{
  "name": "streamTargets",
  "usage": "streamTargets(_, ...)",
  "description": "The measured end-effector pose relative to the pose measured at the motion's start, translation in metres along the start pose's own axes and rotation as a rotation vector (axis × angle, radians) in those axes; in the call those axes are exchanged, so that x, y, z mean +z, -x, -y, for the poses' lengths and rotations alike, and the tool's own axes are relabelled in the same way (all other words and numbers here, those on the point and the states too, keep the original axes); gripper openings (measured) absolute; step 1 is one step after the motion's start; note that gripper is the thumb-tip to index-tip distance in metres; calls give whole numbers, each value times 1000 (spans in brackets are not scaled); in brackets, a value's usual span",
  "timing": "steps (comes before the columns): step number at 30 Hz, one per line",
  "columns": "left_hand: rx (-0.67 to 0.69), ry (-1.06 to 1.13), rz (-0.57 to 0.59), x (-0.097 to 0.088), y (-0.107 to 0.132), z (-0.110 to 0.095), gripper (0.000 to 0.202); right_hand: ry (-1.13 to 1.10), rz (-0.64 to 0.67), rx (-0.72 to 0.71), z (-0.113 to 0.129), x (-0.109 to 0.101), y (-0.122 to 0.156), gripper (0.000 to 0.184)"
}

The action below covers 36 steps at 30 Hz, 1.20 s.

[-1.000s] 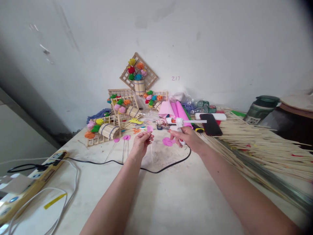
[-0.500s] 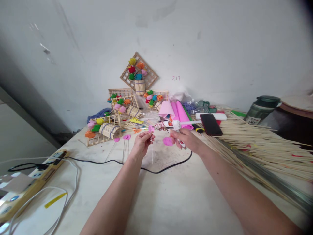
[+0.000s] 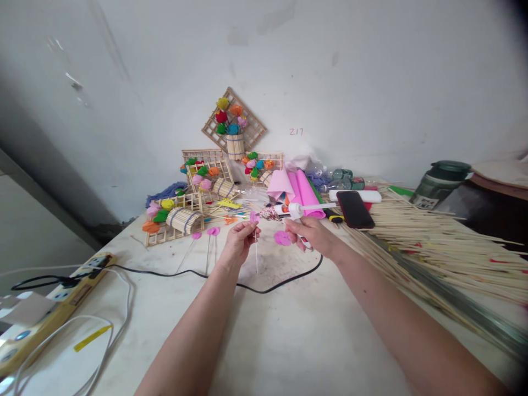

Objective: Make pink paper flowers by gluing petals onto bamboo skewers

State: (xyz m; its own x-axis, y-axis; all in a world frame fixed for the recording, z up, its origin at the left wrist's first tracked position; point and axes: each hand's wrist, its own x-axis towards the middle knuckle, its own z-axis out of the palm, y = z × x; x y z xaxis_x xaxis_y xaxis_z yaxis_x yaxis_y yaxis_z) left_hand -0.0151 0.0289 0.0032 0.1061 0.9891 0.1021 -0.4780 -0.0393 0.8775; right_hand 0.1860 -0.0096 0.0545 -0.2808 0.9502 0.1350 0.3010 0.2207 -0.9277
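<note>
My left hand (image 3: 242, 237) pinches a thin stick (image 3: 256, 256) with a small pink petal (image 3: 254, 216) at its top. In my right hand (image 3: 307, 231) is a white hot glue gun (image 3: 295, 210), its nozzle pointing left at the petal; whether the tip touches it I cannot tell. A glue stick juts from the back of the gun. Several round pink paper pieces (image 3: 282, 238) show just left of my right fingers; whether they lie on the table or are held is unclear. Pink-topped sticks (image 3: 213, 231) lie on the table left of my left hand.
Bamboo lattices with coloured paper flowers (image 3: 185, 220) stand at the back left. Pink paper rolls (image 3: 305, 192), a black phone (image 3: 355, 209) and many thin sticks (image 3: 433, 236) lie to the right. A black cord (image 3: 264, 291) crosses the table from a power strip (image 3: 78, 291).
Both hands hold nearly the same position, the glue gun's nozzle still near the petal. The whole view has shifted very slightly.
</note>
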Motion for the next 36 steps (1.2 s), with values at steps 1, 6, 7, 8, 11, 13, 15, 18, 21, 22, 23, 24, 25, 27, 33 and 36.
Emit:
streamTargets(1,1,1,-1,0,0,0,18,0,2,-2,0,0,0,48)
streamTargets(6,-8,0,-25,-1,0,-1,18,8,10,-12,1,-1,1,49)
streamTargets(7,-9,0,-29,-1,-1,-1,18,10,9,-13,1,-1,1,49)
streamTargets(8,-10,0,-31,-1,-1,-1,18,12,7,-13,0,-1,1,49)
streamTargets(11,-14,-2,-30,0,0,-1,18,22,0,-13,-1,1,1,48)
streamTargets(13,-13,-3,-28,1,0,-1,18,32,0,-14,-1,2,1,49)
streamTargets(15,-15,-4,-28,2,1,-1,19,46,5,-20,0,2,1,49)
streamTargets(18,-21,-12,-35,3,1,-2,20,63,15,-31,1,2,2,49)
streamTargets(21,-24,-20,-50,4,1,-3,21,71,21,-32,2,2,2,49)
streamTargets(22,-25,-19,-56,4,1,-3,21,72,19,-32,2,2,2,49)
streamTargets(23,-26,-17,-61,4,1,-3,21,76,17,-32,2,2,2,49)
streamTargets(24,-26,-13,-66,4,1,-3,21,81,13,-33,2,2,2,49)
streamTargets(25,-28,-9,-71,3,1,-3,21,86,9,-34,1,2,2,49)
streamTargets(27,-31,-3,-79,3,1,-3,21,93,4,-38,2,2,2,48)
streamTargets(33,-27,-4,-87,5,1,-4,20,113,37,-55,2,2,1,46)
streamTargets(36,-27,-4,-86,6,2,-4,20,104,17,-57,0,2,0,46)
